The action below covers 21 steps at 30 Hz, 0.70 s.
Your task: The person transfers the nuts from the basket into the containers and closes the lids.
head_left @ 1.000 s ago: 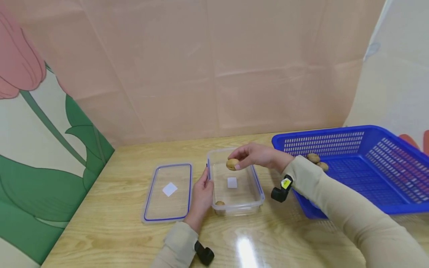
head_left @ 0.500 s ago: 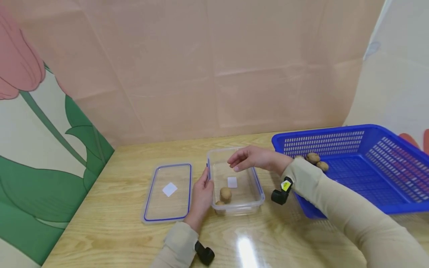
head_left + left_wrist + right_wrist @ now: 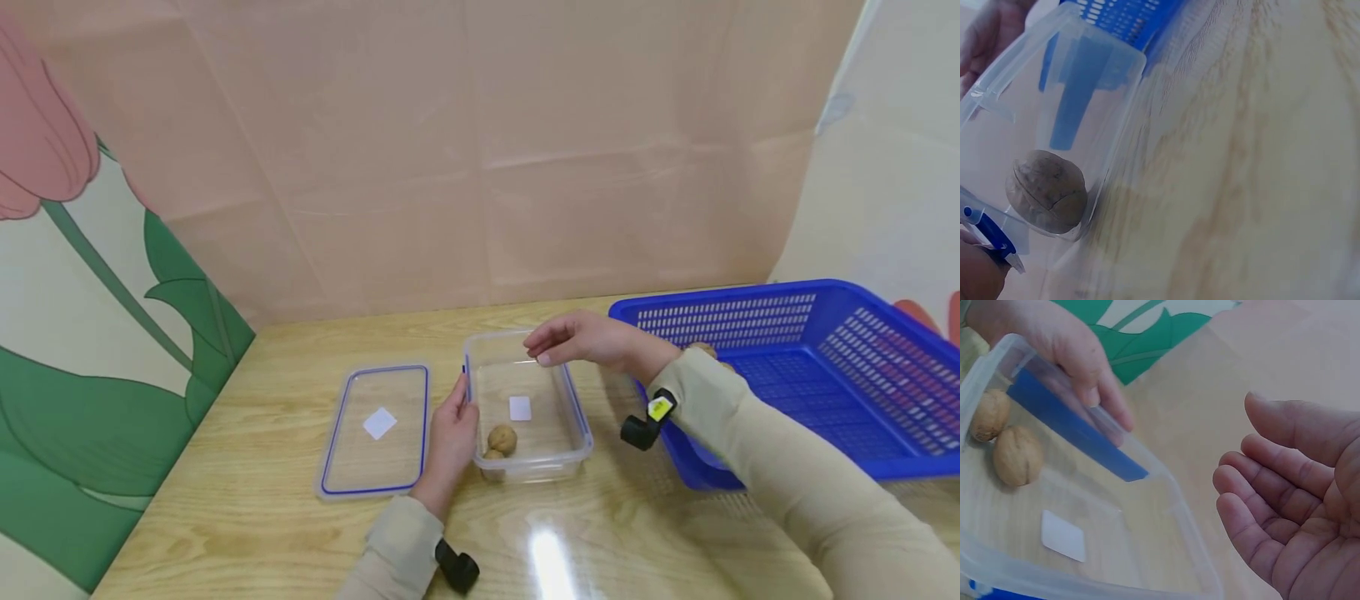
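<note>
In the head view, a clear plastic food container (image 3: 551, 458) with blue side flaps stands uncovered on the table. Two walnuts lie together at its near left corner, the upper walnut (image 3: 502, 438) resting against the lower walnut (image 3: 492, 455). My left hand (image 3: 452, 433) rests along the container's left outer wall, fingers extended against it. Over the container's far right rim hovers my right hand (image 3: 581, 342), its fingers loosely bent and holding nothing, as the right wrist view also shows. One walnut (image 3: 1047, 190) appears through the container wall in the left wrist view.
The clear lid (image 3: 375, 475) with a blue seal lies flat left of the container. A large blue plastic basket (image 3: 795, 417) stands at the right, with walnuts (image 3: 703, 348) at its left side, partly hidden by the right sleeve. A pink-beige sheet (image 3: 375, 167) hangs behind the table.
My right hand let go of a walnut, which dropped into the container and settled by the other walnut. That hand then moved slightly right and up. My left hand stays in place.
</note>
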Motion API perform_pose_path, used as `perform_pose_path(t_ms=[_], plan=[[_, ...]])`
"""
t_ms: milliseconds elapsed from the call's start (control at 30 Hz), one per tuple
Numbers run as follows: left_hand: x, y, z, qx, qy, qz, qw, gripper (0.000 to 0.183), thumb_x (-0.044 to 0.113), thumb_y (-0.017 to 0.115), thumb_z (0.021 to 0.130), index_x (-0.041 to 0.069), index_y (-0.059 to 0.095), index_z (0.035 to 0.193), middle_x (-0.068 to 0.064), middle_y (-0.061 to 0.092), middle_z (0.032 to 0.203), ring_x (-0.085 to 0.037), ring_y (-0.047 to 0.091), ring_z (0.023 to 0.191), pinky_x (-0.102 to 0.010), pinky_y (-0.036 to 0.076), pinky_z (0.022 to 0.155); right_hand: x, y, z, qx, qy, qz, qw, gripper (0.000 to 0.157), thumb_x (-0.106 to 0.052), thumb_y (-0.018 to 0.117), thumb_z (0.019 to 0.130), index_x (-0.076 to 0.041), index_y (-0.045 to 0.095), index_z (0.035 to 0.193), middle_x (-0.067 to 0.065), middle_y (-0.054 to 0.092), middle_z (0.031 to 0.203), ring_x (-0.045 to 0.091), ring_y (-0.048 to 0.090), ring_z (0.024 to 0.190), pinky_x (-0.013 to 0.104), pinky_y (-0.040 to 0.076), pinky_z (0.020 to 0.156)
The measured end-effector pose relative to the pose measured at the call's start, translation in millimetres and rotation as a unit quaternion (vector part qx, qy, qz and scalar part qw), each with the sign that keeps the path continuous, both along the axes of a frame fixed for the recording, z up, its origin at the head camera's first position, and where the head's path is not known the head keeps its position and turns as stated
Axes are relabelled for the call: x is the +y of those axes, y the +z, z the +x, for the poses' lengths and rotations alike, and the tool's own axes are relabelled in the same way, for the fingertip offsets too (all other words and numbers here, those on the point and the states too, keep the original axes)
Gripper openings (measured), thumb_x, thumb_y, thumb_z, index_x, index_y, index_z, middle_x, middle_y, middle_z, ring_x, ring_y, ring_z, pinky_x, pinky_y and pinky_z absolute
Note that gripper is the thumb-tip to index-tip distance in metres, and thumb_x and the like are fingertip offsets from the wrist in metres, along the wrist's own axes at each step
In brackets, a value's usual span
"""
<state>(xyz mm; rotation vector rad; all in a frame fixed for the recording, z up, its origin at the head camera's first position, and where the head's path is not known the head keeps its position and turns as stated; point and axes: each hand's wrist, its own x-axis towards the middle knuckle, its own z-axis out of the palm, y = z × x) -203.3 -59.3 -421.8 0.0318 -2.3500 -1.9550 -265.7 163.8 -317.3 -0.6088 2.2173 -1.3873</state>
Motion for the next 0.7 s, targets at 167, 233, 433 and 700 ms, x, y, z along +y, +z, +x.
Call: perform_pose_path(t_ms=[167,233,433,700], plan=[[0.2,-0.6,-0.7,-0.007,-0.001,-0.009,0.9999,0.052,0.004,0.046,0.090,0.011,0.039,0.140,-0.007,0.037,0.145,-0.023,0.040,0.129,-0.037,0.040,0.105,11.9,4.2,-0.4,0.007,-0.018,-0.009,1.000,0.043,-0.012,0.064,0.085,0.007,0.053,0.122,0.008,0.063,0.114,0.016,0.059,0.105,0.036,0.044,0.098],[0.1,-0.6,-0.6,-0.008,-0.002,-0.012,0.9999,0.052,0.004,0.046,0.090,0.011,0.038,0.141,-0.007,0.037,0.145,-0.024,0.040,0.129,-0.037,0.039,0.105,17.9,6.1,0.0,0.009,-0.027,-0.010,1.000,0.044,-0.013,0.064,0.085,0.007,0.052,0.123,0.006,0.064,0.113,0.016,0.059,0.106,0.037,0.043,0.100],[0.1,1.0,-0.3,-0.007,-0.005,-0.014,0.9999,0.052,0.003,0.046,0.090,0.009,0.038,0.140,-0.008,0.037,0.144,-0.027,0.034,0.133,-0.038,0.030,0.109,38.3,12.2,3.5,0.022,-0.060,-0.019,0.998,0.044,-0.013,0.064,0.086,0.008,0.051,0.123,0.005,0.064,0.112,0.013,0.059,0.104,0.028,0.044,0.097],[-1.4,1.4,-0.7,-0.009,-0.007,-0.018,0.9998,0.051,0.003,0.046,0.090,0.009,0.039,0.140,-0.009,0.037,0.144,-0.027,0.033,0.133,-0.038,0.029,0.109,67.2,12.4,9.4,0.038,-0.095,-0.030,0.994,0.041,-0.014,0.063,0.087,0.004,0.052,0.123,-0.004,0.066,0.106,0.005,0.060,0.100,0.015,0.046,0.087]])
